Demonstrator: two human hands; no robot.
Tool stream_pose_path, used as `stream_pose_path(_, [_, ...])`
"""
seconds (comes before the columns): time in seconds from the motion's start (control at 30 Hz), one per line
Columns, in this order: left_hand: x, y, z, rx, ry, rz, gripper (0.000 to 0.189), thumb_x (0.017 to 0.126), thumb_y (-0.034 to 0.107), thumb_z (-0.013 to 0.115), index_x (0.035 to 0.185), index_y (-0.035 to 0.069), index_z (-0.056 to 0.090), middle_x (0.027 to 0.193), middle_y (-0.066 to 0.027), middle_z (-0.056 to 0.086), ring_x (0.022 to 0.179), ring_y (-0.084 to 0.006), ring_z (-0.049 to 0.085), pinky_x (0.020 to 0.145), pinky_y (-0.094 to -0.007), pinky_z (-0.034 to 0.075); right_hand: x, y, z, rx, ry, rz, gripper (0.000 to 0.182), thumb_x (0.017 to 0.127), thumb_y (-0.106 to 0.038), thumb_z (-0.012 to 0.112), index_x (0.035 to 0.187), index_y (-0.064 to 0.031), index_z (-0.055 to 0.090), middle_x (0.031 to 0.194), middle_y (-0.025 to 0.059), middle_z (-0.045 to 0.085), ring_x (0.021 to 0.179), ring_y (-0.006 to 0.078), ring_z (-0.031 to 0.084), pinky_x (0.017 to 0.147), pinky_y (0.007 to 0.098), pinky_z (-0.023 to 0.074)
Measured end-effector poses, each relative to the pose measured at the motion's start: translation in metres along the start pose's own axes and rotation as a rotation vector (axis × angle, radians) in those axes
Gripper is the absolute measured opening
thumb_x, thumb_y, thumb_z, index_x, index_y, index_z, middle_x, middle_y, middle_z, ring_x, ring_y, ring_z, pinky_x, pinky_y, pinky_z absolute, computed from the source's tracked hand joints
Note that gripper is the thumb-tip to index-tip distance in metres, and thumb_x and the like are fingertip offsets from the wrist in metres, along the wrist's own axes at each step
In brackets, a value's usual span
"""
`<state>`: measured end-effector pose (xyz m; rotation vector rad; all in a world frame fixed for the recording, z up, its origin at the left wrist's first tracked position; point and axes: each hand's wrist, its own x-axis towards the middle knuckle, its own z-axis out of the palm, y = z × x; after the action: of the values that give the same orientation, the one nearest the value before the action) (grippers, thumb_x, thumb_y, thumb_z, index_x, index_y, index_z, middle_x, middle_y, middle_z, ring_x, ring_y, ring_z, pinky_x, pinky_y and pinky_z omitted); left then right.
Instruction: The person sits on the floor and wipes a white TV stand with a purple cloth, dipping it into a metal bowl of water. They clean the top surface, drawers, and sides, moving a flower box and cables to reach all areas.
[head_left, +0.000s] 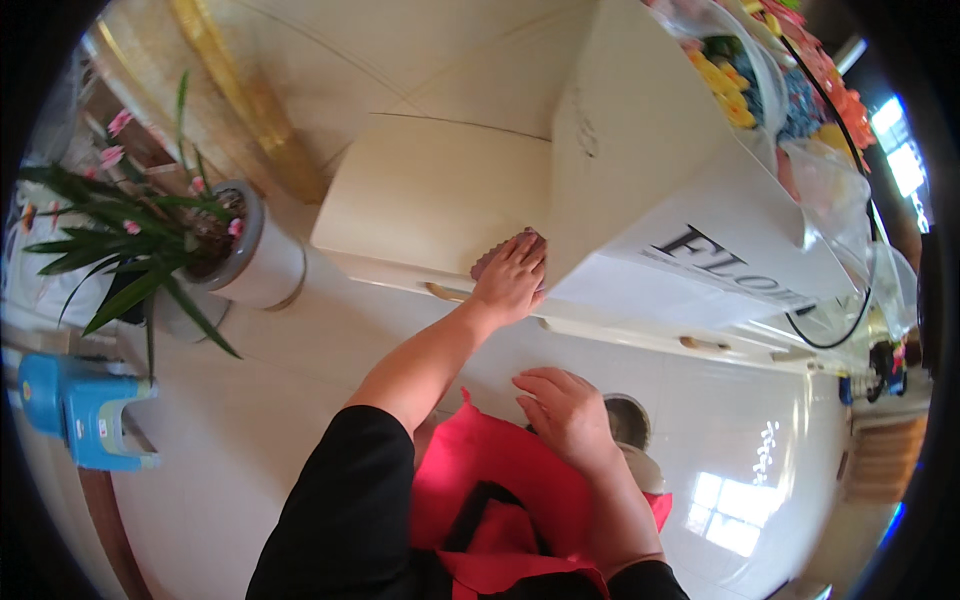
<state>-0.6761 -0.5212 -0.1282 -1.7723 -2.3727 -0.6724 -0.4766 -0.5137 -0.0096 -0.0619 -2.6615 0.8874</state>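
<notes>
My left hand (514, 279) lies over a purplish-brown cloth (486, 259) with a scalloped edge, pressing it on the cream cabinet top (427, 187) near its front edge. The fingers point away from me, towards a large white paper-like holder (637, 172). Printed lettering marks the holder's side, and it stands on the cabinet just right of the cloth. My right hand (564, 412) hangs in the air before the red apron (502, 465), holding nothing, its fingers loosely bent and a little apart.
Colourful flowers (724, 86) in clear wrapping fill the holder. On the left are a white plant pot (266, 262) with long leaves and a blue plastic stool (86, 409). Wooden handles (446, 292) project from the cabinet front. A round container (628, 421) is partly hidden behind my right hand.
</notes>
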Motion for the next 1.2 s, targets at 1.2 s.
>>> stream_pose_path(1.2, [-0.057,-0.09,-0.022,0.412,0.028,0.311,0.054,0.08,0.013,0.051,0.133,0.013,0.04,0.138,-0.0035,0.039,0.127,-0.0233,0.037,0.104,-0.0387,0.031,0.002,0.012,0.004,-0.015,-0.166,0.307,0.014,0.083,-0.016,0.057,0.091,-0.0069,0.063,0.084,0.0091,0.061,0.077,0.0291,0.059,0.068,0.0375,0.0483])
